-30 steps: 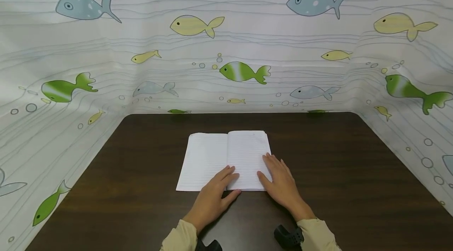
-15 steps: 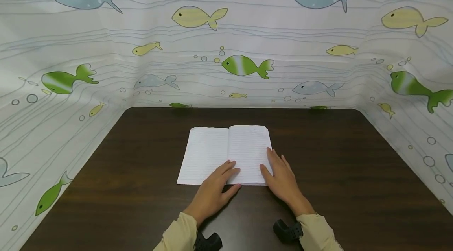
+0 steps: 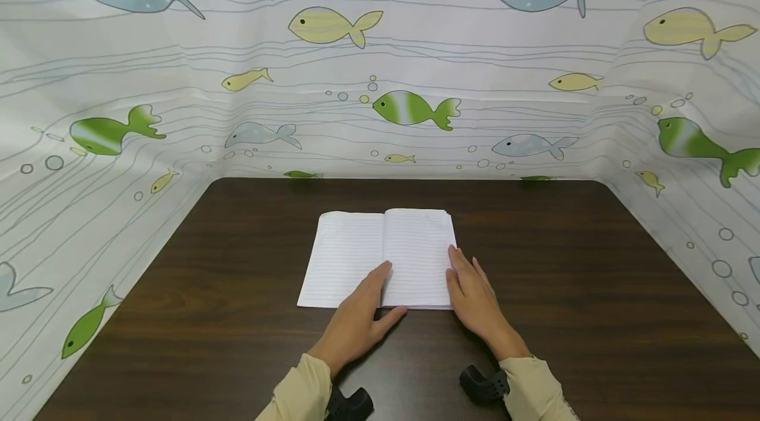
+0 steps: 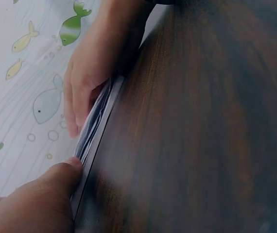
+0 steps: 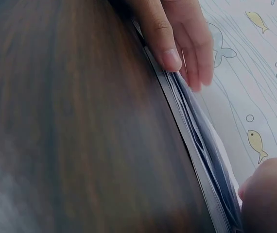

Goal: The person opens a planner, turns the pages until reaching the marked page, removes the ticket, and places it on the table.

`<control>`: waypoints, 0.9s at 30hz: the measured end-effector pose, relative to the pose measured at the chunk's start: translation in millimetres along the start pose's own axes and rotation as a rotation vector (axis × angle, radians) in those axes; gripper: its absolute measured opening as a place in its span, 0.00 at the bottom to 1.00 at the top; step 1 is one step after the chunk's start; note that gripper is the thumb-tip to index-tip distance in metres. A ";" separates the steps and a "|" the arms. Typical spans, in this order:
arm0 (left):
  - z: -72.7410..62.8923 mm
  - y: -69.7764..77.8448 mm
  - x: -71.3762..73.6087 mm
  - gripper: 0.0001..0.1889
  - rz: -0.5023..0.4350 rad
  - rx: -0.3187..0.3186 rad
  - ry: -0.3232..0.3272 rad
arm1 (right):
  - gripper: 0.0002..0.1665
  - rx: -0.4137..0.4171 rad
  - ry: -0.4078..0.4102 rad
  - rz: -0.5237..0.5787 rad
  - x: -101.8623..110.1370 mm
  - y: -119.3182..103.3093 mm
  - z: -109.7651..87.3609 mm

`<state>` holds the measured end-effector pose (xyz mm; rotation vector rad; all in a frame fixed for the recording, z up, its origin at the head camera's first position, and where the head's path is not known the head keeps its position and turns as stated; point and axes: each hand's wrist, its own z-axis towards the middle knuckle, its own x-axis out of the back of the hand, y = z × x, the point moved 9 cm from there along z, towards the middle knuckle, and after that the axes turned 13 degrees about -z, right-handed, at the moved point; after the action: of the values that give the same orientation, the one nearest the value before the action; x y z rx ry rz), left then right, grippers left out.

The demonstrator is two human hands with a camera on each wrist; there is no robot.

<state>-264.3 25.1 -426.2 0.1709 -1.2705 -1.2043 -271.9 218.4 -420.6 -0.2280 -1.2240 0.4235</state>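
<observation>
An open notebook (image 3: 347, 249) with ruled white pages lies flat on the dark wooden table. In the head view my left hand (image 3: 355, 321) rests over its lower middle, fingers straight and together near the centre fold, thumb pointing right along the bottom edge. My right hand (image 3: 475, 295) lies at the lower right edge, fingers extended along the page's side. In the left wrist view the left thumb (image 4: 56, 187) touches the stacked page edges (image 4: 97, 121), with the right hand beyond. The right wrist view shows the same page edges (image 5: 197, 131) from the other side. Neither hand grips anything.
A dark brown wood-grain table (image 3: 220, 262) spreads around the notebook. White sheeting printed with fish (image 3: 410, 107) and wavy lines encloses it at the back and sides. A black wrist device (image 3: 483, 385) sits at each cuff, beside beige sleeves (image 3: 537, 385).
My left fingers have drawn together near the fold. The right thumb has shifted right, toward the page's edge. The whole head view has moved slightly, so the notebook appears higher.
</observation>
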 end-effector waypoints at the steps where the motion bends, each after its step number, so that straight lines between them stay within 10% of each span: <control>1: 0.7 -1.0 0.3 0.42 -0.010 0.014 0.001 | 0.30 -0.003 -0.008 0.001 -0.4 0.6 0.4; 27: 0.6 -10.0 2.9 0.44 -0.108 0.102 0.039 | 0.28 0.041 -0.067 0.013 -4.8 -2.2 -1.6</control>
<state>-271.2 18.8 -431.0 0.3395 -1.3026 -1.2225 -271.4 214.4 -424.4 -0.1885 -1.2784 0.4705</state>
